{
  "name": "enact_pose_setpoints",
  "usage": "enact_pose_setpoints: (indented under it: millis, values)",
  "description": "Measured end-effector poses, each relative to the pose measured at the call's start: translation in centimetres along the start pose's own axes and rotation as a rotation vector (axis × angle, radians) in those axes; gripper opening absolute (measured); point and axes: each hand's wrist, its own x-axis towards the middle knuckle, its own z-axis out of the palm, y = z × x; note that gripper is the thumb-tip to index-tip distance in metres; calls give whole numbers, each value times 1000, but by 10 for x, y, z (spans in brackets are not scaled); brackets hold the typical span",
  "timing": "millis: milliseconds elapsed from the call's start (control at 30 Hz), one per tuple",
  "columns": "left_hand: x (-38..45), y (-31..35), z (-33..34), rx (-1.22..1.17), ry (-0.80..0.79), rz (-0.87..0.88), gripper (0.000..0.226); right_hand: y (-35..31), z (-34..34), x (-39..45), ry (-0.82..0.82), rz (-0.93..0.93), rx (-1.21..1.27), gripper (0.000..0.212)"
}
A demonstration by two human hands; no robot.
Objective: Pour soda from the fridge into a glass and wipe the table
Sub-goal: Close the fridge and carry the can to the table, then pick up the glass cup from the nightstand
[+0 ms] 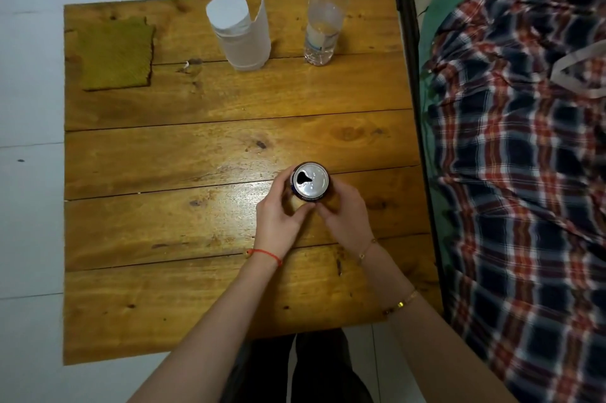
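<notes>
Both hands close around an upright soda can [310,185] on a wooden table [196,153]: the left hand [282,209] wraps its left side, the right hand [344,210] its right, thumbs nearly meeting in front. The can's mouth is open and no tab is visible on the lid, so opening appears done. It stands just right of the table's middle, toward the near side. No glass can be seen anywhere in view, so the pour looks not yet begun. At the far edge stand a paper roll [241,32] and a clear bottle [323,19]; a green cloth [114,53] lies flat in the far left corner, apart from the hands, and the wiping appears still ahead. A plaid blanket [524,156] covers the bed to the right.
</notes>
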Motion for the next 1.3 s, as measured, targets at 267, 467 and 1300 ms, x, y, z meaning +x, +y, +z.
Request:
enact_pose_setpoints:
  millis: [267,467,1300]
  values:
    - [-6,2,0,64,-37,-20,80,3,-2,-5,-35,20,2,59]
    - [-21,4,-19,258,-104,-17,97,1,-21,-25,-123,32,-85,70]
    - [-214,116,-156,503,-14,34,56,-115,-137,-174,-336,-152,-383,61]
